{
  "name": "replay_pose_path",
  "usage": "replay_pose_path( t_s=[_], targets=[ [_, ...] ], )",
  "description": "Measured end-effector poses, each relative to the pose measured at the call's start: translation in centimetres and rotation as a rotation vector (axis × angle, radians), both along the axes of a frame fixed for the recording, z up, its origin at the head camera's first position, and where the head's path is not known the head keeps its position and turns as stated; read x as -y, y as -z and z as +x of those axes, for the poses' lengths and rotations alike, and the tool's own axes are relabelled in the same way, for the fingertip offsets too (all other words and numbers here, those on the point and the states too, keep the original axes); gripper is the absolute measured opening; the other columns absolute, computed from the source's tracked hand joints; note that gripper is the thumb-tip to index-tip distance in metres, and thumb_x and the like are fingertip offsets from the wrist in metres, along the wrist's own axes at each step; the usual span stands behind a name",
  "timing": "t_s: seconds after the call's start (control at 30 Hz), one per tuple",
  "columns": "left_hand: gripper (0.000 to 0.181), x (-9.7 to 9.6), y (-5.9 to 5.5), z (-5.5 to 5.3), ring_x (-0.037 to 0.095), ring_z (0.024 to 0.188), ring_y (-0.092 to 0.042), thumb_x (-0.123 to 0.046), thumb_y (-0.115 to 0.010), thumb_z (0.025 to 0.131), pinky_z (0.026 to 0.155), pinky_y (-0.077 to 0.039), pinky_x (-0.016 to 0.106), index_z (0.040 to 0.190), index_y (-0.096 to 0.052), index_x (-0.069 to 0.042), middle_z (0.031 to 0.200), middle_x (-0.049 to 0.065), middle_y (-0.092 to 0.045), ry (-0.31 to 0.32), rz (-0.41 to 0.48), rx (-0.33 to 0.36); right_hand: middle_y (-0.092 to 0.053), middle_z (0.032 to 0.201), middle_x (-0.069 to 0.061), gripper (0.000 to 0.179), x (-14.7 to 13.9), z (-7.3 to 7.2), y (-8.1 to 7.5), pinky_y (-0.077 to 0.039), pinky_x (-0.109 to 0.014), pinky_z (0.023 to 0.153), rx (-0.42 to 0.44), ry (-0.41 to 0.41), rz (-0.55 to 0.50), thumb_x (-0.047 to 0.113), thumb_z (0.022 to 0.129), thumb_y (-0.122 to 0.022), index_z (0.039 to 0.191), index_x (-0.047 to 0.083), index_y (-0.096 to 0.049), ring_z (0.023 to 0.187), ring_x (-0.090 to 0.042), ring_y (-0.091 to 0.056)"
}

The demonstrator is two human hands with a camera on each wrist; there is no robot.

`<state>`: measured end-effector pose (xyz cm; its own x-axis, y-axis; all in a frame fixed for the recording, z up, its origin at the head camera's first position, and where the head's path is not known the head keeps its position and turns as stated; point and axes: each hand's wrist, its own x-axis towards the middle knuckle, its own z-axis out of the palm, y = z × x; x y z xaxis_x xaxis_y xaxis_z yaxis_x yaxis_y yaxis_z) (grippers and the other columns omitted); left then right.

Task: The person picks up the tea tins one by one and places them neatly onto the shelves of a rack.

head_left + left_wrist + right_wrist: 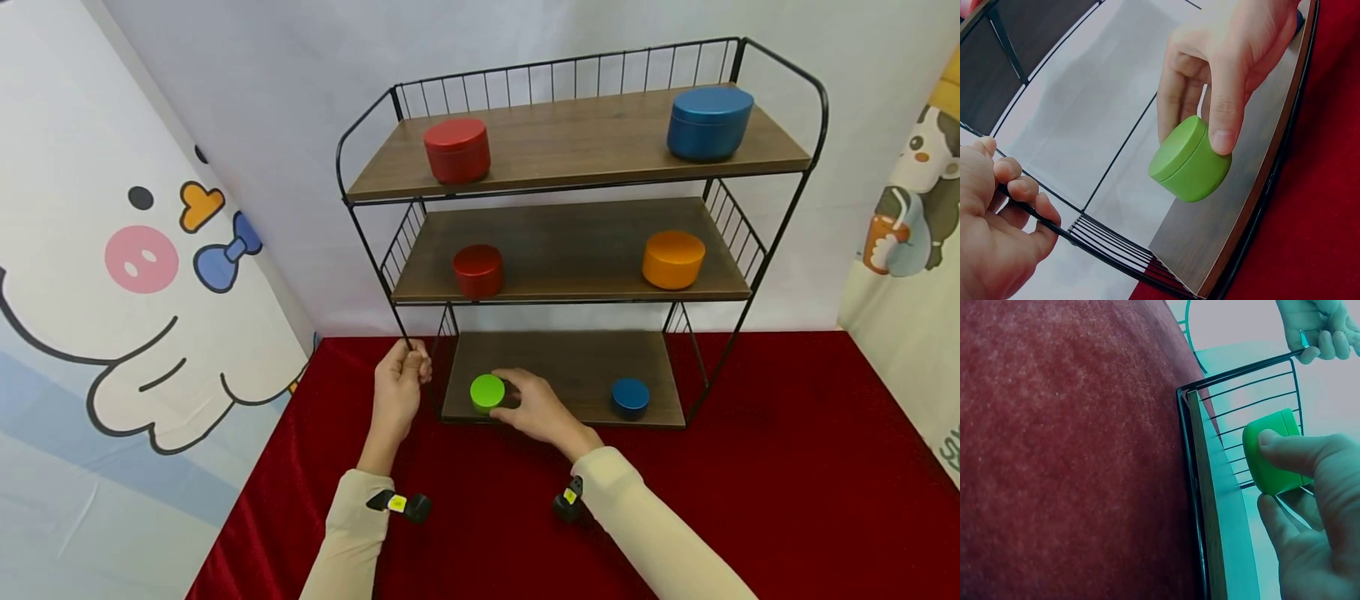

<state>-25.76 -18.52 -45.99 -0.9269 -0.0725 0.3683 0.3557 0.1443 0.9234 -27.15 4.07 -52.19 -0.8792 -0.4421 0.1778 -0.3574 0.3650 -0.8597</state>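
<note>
My right hand (536,406) holds a small round green tin (487,392) between thumb and fingers, at the left end of the rack's bottom shelf (562,367). In the left wrist view, the lidded green tin (1190,164) looks tilted, with the thumb on its side. The right wrist view has the tin (1269,453) beside the rack's wire side; whether it touches the board, I cannot tell. My left hand (399,385) grips the rack's black metal side frame, its fingers (1022,186) curled round the thin bar.
A small blue tin (630,397) stands on the bottom shelf at right. The middle shelf carries a red tin (478,272) and an orange tin (673,260). Up top are a larger red tin (457,152) and a big blue tin (708,123). Red cloth (795,467) covers the table.
</note>
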Motion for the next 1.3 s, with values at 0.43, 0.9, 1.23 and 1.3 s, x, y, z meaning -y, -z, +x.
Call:
replay_pose_path(
  t_s=[0.43, 0.9, 1.23, 1.3],
  targets=[
    [0.022, -0.1, -0.1, 0.0, 0.015, 0.071, -0.046, -0.01, -0.044, 0.109, 0.068, -0.044, 0.025, 0.097, -0.05, 0.007, 0.077, 0.013, -0.045, -0.005, 0.006, 0.014, -0.055, 0.143, -0.024, 0.062, 0.4, -0.2, 0.7, -0.057, -0.041, 0.097, 0.031, 0.028, 0.009, 0.006, 0.089, -0.08, 0.144, -0.003, -0.053, 0.122, -0.039, -0.064],
    [0.02, -0.1, -0.1, 0.0, 0.016, 0.071, -0.046, -0.009, -0.045, 0.109, 0.067, -0.044, 0.024, 0.097, -0.051, 0.006, 0.077, 0.012, -0.045, -0.007, 0.011, 0.015, -0.058, 0.14, -0.023, 0.059, 0.8, -0.1, 1.3, -0.057, -0.044, 0.096, 0.023, 0.053, 0.037, 0.007, 0.089, -0.081, 0.141, -0.002, -0.056, 0.119, -0.037, -0.065],
    [0.022, -0.1, -0.1, -0.1, 0.016, 0.073, -0.046, -0.011, -0.044, 0.109, 0.069, -0.044, 0.026, 0.097, -0.051, 0.006, 0.078, 0.011, -0.045, -0.006, 0.007, 0.021, -0.058, 0.141, -0.025, 0.06, 1.2, -0.2, 1.4, -0.055, -0.048, 0.1, -0.001, 0.097, 0.048, 0.008, 0.089, -0.08, 0.142, -0.004, -0.054, 0.124, -0.039, -0.061],
    [0.022, -0.1, -0.1, 0.0, 0.016, 0.073, -0.046, -0.011, -0.044, 0.109, 0.069, -0.044, 0.026, 0.097, -0.051, 0.006, 0.078, 0.011, -0.046, -0.005, 0.008, 0.022, -0.058, 0.141, -0.025, 0.061, 1.2, -0.1, 1.4, -0.054, -0.049, 0.1, 0.002, 0.104, 0.054, 0.009, 0.089, -0.08, 0.143, -0.004, -0.054, 0.126, -0.039, -0.061]
  ],
)
